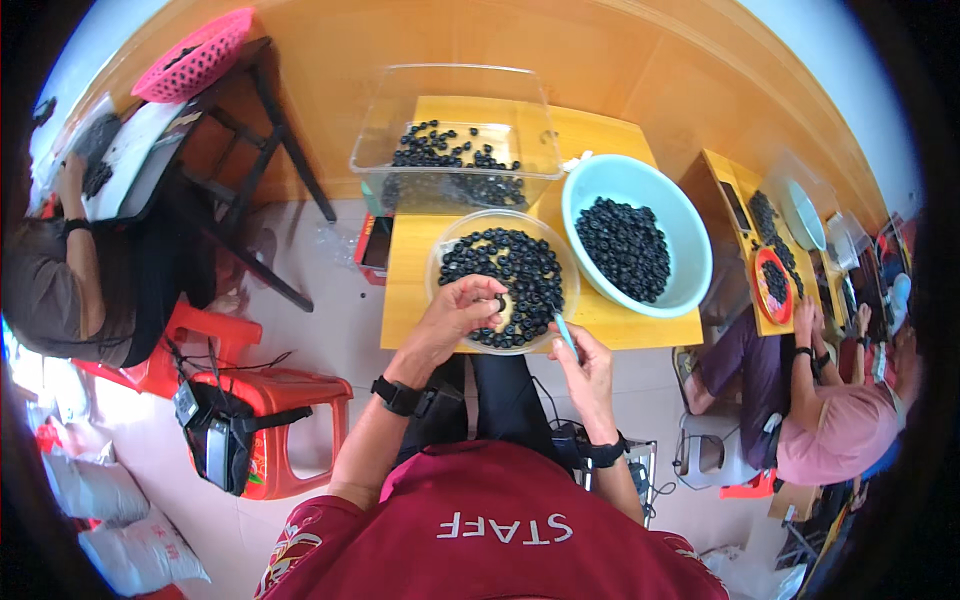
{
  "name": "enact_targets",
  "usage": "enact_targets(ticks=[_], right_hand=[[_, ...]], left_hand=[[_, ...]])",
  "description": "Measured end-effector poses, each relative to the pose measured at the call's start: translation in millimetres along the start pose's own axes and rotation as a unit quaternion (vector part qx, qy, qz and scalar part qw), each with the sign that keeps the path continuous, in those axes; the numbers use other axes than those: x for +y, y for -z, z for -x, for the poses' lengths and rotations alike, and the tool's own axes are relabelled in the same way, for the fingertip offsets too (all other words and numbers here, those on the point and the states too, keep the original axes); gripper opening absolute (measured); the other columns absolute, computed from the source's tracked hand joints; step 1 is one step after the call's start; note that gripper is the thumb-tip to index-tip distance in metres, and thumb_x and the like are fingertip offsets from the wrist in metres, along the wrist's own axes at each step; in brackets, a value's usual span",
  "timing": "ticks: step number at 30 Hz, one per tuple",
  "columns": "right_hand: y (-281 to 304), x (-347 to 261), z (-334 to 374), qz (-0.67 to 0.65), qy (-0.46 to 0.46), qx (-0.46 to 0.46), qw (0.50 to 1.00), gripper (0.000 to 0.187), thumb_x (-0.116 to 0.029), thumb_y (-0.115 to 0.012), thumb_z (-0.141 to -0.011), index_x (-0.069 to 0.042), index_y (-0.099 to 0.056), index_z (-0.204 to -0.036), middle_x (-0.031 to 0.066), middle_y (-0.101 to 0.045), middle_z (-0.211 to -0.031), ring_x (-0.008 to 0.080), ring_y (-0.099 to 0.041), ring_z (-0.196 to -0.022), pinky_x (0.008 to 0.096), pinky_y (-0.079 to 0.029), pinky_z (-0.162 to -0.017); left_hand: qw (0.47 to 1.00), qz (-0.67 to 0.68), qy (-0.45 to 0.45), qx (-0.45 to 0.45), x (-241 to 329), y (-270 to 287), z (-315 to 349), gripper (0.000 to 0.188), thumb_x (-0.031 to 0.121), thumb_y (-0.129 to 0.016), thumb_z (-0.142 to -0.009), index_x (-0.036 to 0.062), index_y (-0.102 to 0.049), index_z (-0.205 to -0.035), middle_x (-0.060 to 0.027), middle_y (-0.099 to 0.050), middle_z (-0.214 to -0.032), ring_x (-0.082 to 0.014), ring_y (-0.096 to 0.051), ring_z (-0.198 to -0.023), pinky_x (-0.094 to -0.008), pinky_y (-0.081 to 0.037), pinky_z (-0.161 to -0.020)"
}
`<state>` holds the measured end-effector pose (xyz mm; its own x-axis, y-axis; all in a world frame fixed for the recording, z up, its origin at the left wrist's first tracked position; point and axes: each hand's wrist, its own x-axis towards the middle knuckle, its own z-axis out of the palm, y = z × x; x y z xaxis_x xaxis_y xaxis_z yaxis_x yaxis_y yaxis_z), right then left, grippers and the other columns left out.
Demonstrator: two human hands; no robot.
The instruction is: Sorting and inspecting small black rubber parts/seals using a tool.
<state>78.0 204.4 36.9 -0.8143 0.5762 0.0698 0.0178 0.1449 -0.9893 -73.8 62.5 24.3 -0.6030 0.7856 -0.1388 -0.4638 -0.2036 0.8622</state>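
Observation:
My left hand [465, 312] is closed in a pinch on a small black round piece [500, 300], over a round clear tub [435, 262]. Many similar black pieces [500, 255], some with a pale centre or hole, lie in that tub. In my right hand [585, 368] is a slim tool with a light blue handle [566, 335]; its dark tip points into the tub, and I cannot make out its kind. The tub rests at the front edge of a yellow table [405, 300].
Behind the tub stands a clear rectangular bin [455, 185] with more black pieces. A pale blue basin [690, 250] of them is at right. Red stools [300, 400] and a seated person [80, 290] are on the left; other people [830, 420] work at the right.

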Motion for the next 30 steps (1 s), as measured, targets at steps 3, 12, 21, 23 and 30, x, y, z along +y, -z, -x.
enact_targets(ticks=[3,12,21,23,30], right_hand=[[-0.5,-10.0,3.3,0.041,0.01,-0.058,0.997,0.025,-0.015,-0.051,-0.088,-0.001,-0.06,-0.105,0.0006,-0.057,-0.071,0.0043,-0.05,-0.063,0.0198,-0.038,-0.055],[-18.3,-29.0,1.4,0.204,0.183,-0.094,0.957,0.018,-0.008,-0.055,-0.082,-0.003,-0.062,-0.098,0.0121,-0.057,-0.07,0.0248,-0.056,-0.056,0.0323,-0.043,-0.051],[-18.0,-26.8,5.2,0.272,0.231,-0.049,0.933,0.024,-0.012,-0.061,-0.079,-0.008,-0.062,-0.102,0.0087,-0.051,-0.064,0.0265,-0.054,-0.053,0.0362,-0.041,-0.047],[-16.9,-25.2,5.1,0.271,0.242,-0.041,0.931,0.024,-0.009,-0.06,-0.079,-0.007,-0.062,-0.103,0.0086,-0.051,-0.063,0.0237,-0.052,-0.051,0.034,-0.04,-0.047],[-13.7,-25.7,4.5,0.284,0.259,-0.043,0.922,0.025,-0.013,-0.062,-0.078,-0.007,-0.061,-0.103,0.0086,-0.051,-0.064,0.0261,-0.054,-0.053,0.0358,-0.041,-0.047]], left_hand=[[0.987,0.159,0.017,-0.002,-4.6,4.2,10.9,0.018,0.005,-0.058,-0.083,0.0042,-0.053,-0.1,-0.0026,-0.058,-0.088,-0.0124,-0.06,-0.076,-0.0241,-0.051,-0.069],[0.963,0.268,0.029,-0.01,-18.0,-0.5,21.2,0.015,0.006,-0.058,-0.084,0.0056,-0.055,-0.098,-0.0043,-0.061,-0.088,-0.0122,-0.06,-0.075,-0.0232,-0.05,-0.068],[0.956,0.29,0.039,-0.028,-17.9,-8.8,22.2,0.014,0.006,-0.057,-0.084,0.0055,-0.055,-0.098,-0.003,-0.059,-0.083,-0.0109,-0.059,-0.073,-0.0223,-0.049,-0.068],[0.953,0.298,0.044,-0.034,-16.4,-12.0,22.6,0.014,0.006,-0.057,-0.084,0.0055,-0.055,-0.098,-0.0027,-0.059,-0.082,-0.0108,-0.058,-0.073,-0.0223,-0.049,-0.067],[0.951,0.305,0.047,-0.016,-16.1,-15.5,23.9,0.014,0.006,-0.056,-0.085,0.0051,-0.055,-0.098,-0.0027,-0.059,-0.083,-0.0111,-0.059,-0.073,-0.0222,-0.05,-0.068]])
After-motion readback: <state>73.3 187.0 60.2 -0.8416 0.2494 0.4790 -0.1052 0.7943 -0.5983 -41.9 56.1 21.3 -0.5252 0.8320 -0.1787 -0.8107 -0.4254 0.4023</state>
